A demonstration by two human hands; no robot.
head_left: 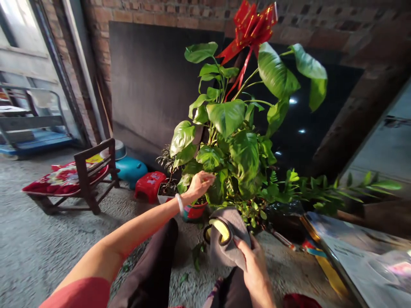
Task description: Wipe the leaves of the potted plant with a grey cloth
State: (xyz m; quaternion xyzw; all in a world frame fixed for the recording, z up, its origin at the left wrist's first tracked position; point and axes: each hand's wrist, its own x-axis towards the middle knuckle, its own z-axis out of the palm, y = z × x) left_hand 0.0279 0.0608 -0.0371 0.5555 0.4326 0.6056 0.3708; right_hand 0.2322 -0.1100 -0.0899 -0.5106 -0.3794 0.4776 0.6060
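Far left on my feed I see a grey door and a blue pallet-like platform (35,143) low on the floor beneath it. The ground is rough grey concrete (38,239), speckled and bare, running right across the view. On it stands a low wooden chair (86,179) with a red patterned cushion (61,177). Just behind the chair sit a metal basin and a teal container (131,169), then a small red plastic stool (150,185). A large dark board (150,81) leans against the brick wall (199,13) that closes the back of the room.

My left hand (199,184) reaches forward, fingers drawn together among the lower leaves, seemingly pinching a leaf, though I cannot tell exactly which; a pale bangle circles the wrist. The big leafy plant (231,128) rises at centre from a red pot (194,211) on the concrete, with a red ribbon bow (253,23) at its top.

My right hand (253,265) is closed on a grey cloth (229,239), thumb pressed over it, held low just in front of the plant's base; a dark ring with a yellow inside shows in the cloth's folds.

To the right, a smaller feathery green plant (321,188) stretches sideways, and glossy printed sheets (359,252) lie at the lower right.
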